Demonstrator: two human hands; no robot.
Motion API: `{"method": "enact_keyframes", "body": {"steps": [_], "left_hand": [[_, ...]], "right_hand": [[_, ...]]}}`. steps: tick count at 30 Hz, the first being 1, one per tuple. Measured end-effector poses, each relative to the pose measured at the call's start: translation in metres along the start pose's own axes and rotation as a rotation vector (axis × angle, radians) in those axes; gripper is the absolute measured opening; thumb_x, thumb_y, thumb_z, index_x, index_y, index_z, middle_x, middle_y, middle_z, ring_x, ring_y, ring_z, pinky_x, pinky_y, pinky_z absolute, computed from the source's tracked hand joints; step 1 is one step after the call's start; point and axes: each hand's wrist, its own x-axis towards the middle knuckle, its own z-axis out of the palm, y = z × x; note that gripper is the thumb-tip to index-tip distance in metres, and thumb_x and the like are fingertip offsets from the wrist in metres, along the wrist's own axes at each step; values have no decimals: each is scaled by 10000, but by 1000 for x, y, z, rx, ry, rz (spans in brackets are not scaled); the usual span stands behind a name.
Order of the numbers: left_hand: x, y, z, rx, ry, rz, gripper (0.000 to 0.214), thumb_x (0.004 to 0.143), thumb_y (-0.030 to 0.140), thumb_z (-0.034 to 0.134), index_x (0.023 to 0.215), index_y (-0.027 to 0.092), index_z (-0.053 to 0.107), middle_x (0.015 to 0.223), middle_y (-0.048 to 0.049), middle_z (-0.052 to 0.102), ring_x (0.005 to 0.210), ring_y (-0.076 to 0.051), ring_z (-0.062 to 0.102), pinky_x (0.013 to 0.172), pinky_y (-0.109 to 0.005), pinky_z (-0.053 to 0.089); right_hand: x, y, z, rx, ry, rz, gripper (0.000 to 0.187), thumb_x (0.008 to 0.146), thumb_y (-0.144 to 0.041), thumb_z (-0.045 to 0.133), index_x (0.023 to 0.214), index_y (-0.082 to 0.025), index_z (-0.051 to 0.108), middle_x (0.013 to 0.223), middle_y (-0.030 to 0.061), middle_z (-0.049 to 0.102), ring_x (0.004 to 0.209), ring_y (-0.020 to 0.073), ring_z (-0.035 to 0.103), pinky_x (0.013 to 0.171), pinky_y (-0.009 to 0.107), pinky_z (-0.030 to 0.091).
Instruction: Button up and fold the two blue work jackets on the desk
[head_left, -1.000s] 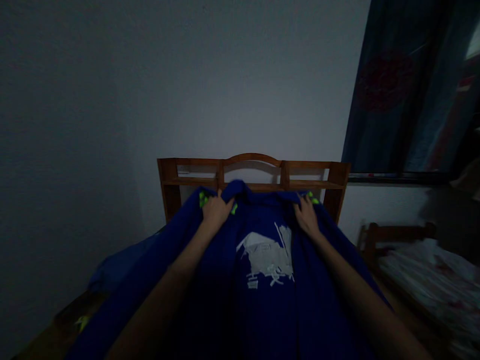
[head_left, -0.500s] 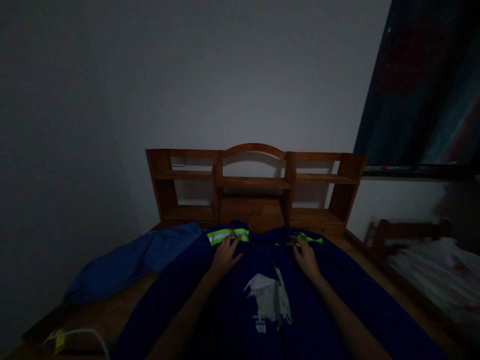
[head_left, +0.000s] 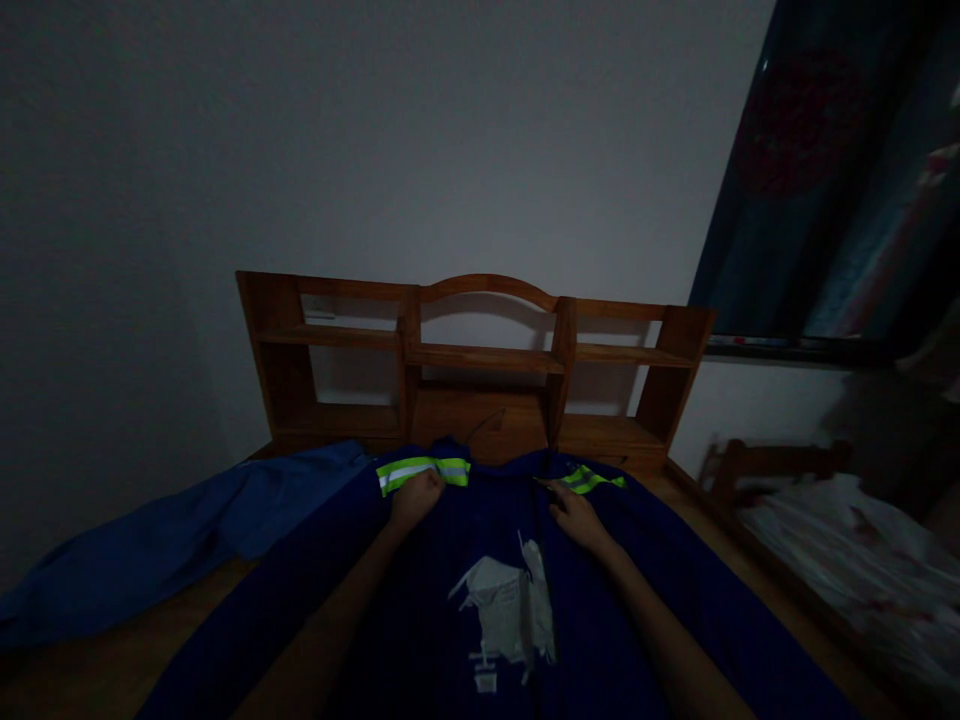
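A dark blue work jacket (head_left: 615, 620) with a white print (head_left: 499, 605) and neon yellow reflective strips (head_left: 420, 471) lies spread flat on a wooden bed surface (head_left: 112, 680). My left hand (head_left: 415, 497) is closed on the jacket's fabric just below the left reflective strip at the shoulder. My right hand (head_left: 574, 510) pinches the fabric near the collar, beside the right reflective strip (head_left: 592, 480). Both forearms reach forward over the garment.
A wooden headboard with open shelves (head_left: 480, 360) stands against the grey wall beyond the jacket. A lighter blue garment (head_left: 180, 540) lies crumpled at the left. At the right are a dark curtain (head_left: 832, 180) and another bed with pale patterned bedding (head_left: 847, 560).
The jacket, held up in front of the headboard a second ago, has come down and now lies flat on the bed. Both hands moved down with it and stay at its shoulders.
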Motion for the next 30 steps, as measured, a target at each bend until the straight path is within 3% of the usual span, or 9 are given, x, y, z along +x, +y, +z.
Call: {"method": "enact_keyframes", "body": {"steps": [2, 4, 7, 9, 11, 15, 18, 21, 30], "left_hand": [[2, -3, -3, -55, 24, -22, 286, 892, 329, 349, 885, 218, 612, 877, -36, 687, 844, -199, 635, 715, -277, 445], [-2, 3, -5, -121, 131, 29, 297, 902, 364, 342, 897, 223, 602, 892, -32, 678, 857, -189, 621, 765, -284, 443], [-13, 19, -2, -183, 262, 386, 246, 884, 358, 410, 964, 231, 605, 1012, -49, 651, 1008, -194, 569, 932, -313, 393], [-17, 24, 6, -160, 208, 641, 236, 851, 338, 477, 1023, 243, 608, 1109, -50, 623, 1145, -209, 497, 1030, -348, 328], [-15, 21, 17, -127, 130, 738, 281, 793, 304, 551, 1061, 238, 606, 1199, -52, 584, 1256, -238, 404, 1082, -396, 276], [-1, -3, 37, -148, 86, 666, 508, 666, 105, 547, 1170, 167, 534, 1328, -88, 477, 1343, -252, 284, 1120, -402, 241], [12, -18, 40, -216, 90, 542, 589, 623, 39, 486, 1204, 137, 477, 1318, -116, 465, 1308, -242, 340, 1096, -383, 284], [17, -23, 37, -265, 87, 445, 568, 618, 23, 461, 1175, 138, 474, 1219, -117, 517, 1192, -227, 457, 1040, -366, 347], [6, -20, 28, -166, 240, 339, 321, 732, 207, 617, 1051, 206, 580, 1066, -74, 511, 988, -212, 525, 860, -317, 434]], "right_hand": [[6, -1, -2, 6, -32, 59, 661, 782, -266, 479, 1419, -290, 305, 835, 13, 652, 764, 207, 619, 738, 309, 441], [10, -4, -1, 1, -48, 119, 759, 764, -315, 529, 1451, -285, 206, 777, 2, 642, 718, 208, 615, 703, 303, 435], [12, -8, 5, 20, 32, 38, 814, 744, -317, 570, 1455, -304, 174, 1009, 43, 638, 921, 240, 598, 816, 342, 428], [11, -7, 9, 70, 110, -81, 816, 737, -277, 567, 1454, -311, 179, 1248, 60, 537, 1116, 255, 509, 942, 382, 377], [10, -4, 13, 119, 155, -156, 829, 720, -231, 563, 1454, -299, 181, 1378, 58, 421, 1233, 255, 410, 1024, 414, 311], [13, 0, 16, 179, 172, -204, 792, 672, -148, 556, 1411, -245, 290, 1369, 70, 424, 1246, 233, 401, 1049, 408, 301], [15, 3, 16, 118, 137, -192, 548, 666, -120, 544, 1207, -211, 528, 1257, 69, 522, 1156, 217, 488, 1007, 372, 363], [16, 7, 15, 23, 82, -178, 310, 714, -116, 505, 973, -203, 653, 1178, 60, 589, 1093, 206, 543, 972, 348, 397], [14, 12, 16, -43, 43, -192, 384, 759, -84, 451, 1027, -210, 695, 1209, 65, 600, 1140, 215, 529, 975, 343, 394]]}}
